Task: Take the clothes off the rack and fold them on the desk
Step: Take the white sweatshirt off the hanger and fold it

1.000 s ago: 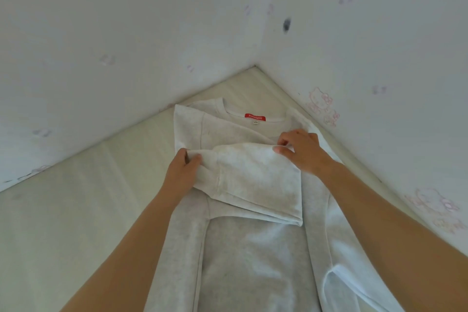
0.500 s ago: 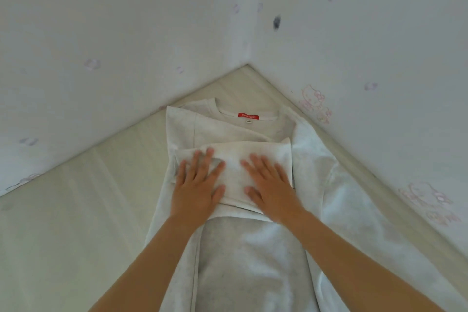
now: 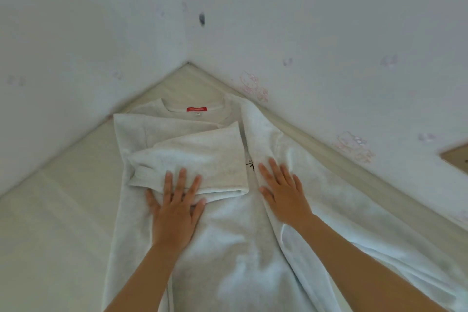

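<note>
Light grey long-sleeved sweatshirt (image 3: 228, 248) is laid flat on the pale wooden desk (image 3: 63, 223), with its collar turned toward the far corner where two white walls (image 3: 88, 33) meet and its hem cut off by the near edge of the view. A small red label (image 3: 196, 109) is seen inside the collar. One folded sleeve (image 3: 202, 159) is laid across the chest as a thick band, while the other sleeve is spread along the right side, close to the wall. The left hand (image 3: 174, 213) is pressed flat on the near edge of the folded sleeve, fingers straight and spread, nothing being gripped. The right hand (image 3: 283, 192) is likewise laid palm-down on the cloth just right of the folded band, fingers straight and slightly apart. Between the band and the right hand a small dark print (image 3: 250, 164) is partly shown, possibly lettering, though it is too small to be read. Faint pink cartoon prints (image 3: 253, 86) are scattered over the right wall.
</note>
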A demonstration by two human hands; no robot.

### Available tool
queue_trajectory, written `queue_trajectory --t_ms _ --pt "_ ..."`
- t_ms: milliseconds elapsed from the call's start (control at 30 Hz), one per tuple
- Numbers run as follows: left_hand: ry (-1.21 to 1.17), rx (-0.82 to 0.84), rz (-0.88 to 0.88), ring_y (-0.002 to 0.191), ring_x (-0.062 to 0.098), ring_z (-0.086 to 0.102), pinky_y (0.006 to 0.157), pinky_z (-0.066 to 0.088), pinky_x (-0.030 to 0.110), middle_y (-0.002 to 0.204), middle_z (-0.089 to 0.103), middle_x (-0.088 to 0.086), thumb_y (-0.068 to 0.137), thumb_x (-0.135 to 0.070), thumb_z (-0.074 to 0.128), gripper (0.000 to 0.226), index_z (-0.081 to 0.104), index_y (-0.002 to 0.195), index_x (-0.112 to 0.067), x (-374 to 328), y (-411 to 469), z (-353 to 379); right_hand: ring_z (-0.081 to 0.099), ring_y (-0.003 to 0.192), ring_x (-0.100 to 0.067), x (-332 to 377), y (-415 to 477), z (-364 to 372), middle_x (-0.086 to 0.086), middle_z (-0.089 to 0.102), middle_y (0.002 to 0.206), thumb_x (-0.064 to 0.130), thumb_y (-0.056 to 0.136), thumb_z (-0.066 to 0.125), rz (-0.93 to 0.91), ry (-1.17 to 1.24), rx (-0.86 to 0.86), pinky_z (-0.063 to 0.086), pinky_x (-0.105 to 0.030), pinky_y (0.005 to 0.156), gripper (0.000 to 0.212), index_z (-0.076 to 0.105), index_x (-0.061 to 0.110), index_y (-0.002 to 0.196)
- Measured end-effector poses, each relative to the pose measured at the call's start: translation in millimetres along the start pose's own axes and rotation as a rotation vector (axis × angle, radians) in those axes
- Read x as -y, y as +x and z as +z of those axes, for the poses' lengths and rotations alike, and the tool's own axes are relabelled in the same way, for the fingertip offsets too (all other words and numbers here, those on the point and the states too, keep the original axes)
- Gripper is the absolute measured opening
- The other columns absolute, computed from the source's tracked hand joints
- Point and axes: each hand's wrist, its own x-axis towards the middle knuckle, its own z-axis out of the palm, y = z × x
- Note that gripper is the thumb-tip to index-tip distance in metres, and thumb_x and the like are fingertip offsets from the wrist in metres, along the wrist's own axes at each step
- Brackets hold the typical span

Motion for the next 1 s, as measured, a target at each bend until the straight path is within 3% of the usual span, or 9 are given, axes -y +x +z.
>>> queue_trajectory --t_ms 100,200,400,500,600,700,800,900,1000 --pt "0.015 -0.007 0.026 0.149 0.023 0.004 0.111 0.007 0.068 0.161 0.013 -0.005 0.093 -0.063 0.015 0.060 0.017 0.150 -0.044 20.5 -3.0 1.7 -0.011 0.148 -0.010 -20.9 -20.8 0.4 0.012 -0.012 0.160 0.054 0.100 0.016 0.018 0.122 0.006 0.000 -0.036 0.120 0.057 -0.006 0.044 0.150" --pt "-0.007 -0.018 0.037 0.149 0.022 0.004 0.109 0.008 0.069 0.161 0.013 -0.006 0.092 -0.063 0.016 0.060 0.016 0.150 -0.045 44.7 -2.3 -0.4 -0.003 0.149 -0.010 -44.6 -32.3 -2.3 0.009 -0.002 0.162 0.057 0.096 0.013 0.102 0.200 -0.011 0.004 -0.035 0.120 0.060 0.004 0.039 0.152" --pt "0.042 0.024 0.017 0.148 0.027 0.011 0.109 0.001 0.065 0.159 0.021 -0.001 0.088 -0.062 0.024 0.065 0.029 0.148 -0.040 64.0 -2.8 -7.2 -0.007 0.149 -0.021 -75.7 -35.7 -1.1 0.002 -0.012 0.162 0.047 0.103 0.023 0.237 -0.034 0.061 0.002 -0.045 0.120 0.057 -0.004 0.041 0.152" --pt "0.011 0.020 0.042 0.143 0.031 0.025 0.113 0.000 0.059 0.153 0.036 0.004 0.086 -0.053 0.030 0.064 0.046 0.141 -0.026 26.8 1.7 -13.5 -0.011 0.149 -0.024 -77.9 -23.0 -6.9 0.002 -0.016 0.161 0.041 0.104 0.021 0.290 -0.097 0.077 -0.001 -0.050 0.119 0.056 -0.010 0.039 0.151" --pt "-0.023 0.024 0.160 0.142 0.027 0.031 0.116 -0.002 0.046 0.152 0.038 0.003 0.087 -0.051 0.031 0.061 0.045 0.141 -0.028 -24.7 4.8 -17.4 -0.010 0.149 -0.023 -86.2 -16.7 -16.5 0.002 -0.015 0.161 0.031 0.105 0.025 0.291 -0.087 0.090 0.003 -0.048 0.120 0.057 -0.007 0.037 0.153" --pt "-0.098 0.054 0.232 0.147 0.021 0.020 0.117 -0.007 0.042 0.157 0.028 -0.001 0.090 -0.055 0.021 0.065 0.037 0.147 -0.030 -77.9 9.2 -17.8 0.007 0.149 -0.021 -83.1 -25.9 -15.3 -0.002 0.009 0.162 0.017 0.101 0.040 0.224 0.236 -0.045 0.014 -0.040 0.119 0.053 0.025 0.023 0.151" --pt "-0.150 0.099 0.306 0.149 0.015 0.001 0.118 -0.012 0.040 0.162 0.007 -0.006 0.086 -0.061 0.002 0.074 0.018 0.152 -0.033 -131.1 17.4 -12.9 0.038 0.136 -0.022 -78.2 -61.1 -9.7 -0.002 0.043 0.145 0.010 0.095 0.050 0.229 0.552 -0.239 0.028 -0.034 0.114 0.040 0.051 0.017 0.135" --pt "-0.195 0.174 0.395 0.149 0.014 -0.001 0.119 -0.008 0.041 0.162 0.003 -0.007 0.081 -0.064 0.000 0.079 0.015 0.152 -0.033 -185.3 19.7 -9.8 0.047 0.123 -0.018 -111.8 -101.6 -7.8 0.005 0.050 0.131 0.020 0.093 0.053 0.349 0.434 -0.275 0.037 -0.034 0.105 0.035 0.054 0.021 0.129" --pt "-0.180 0.194 0.491 0.147 0.018 0.014 0.119 -0.003 0.043 0.156 0.021 -0.012 0.076 -0.067 0.027 0.077 0.030 0.146 -0.034 -225.8 12.2 -6.5 0.043 0.124 -0.017 -159.6 -133.5 -11.4 0.009 0.045 0.134 0.043 0.086 0.063 0.359 0.207 -0.193 0.034 -0.033 0.102 0.053 0.046 0.027 0.134"
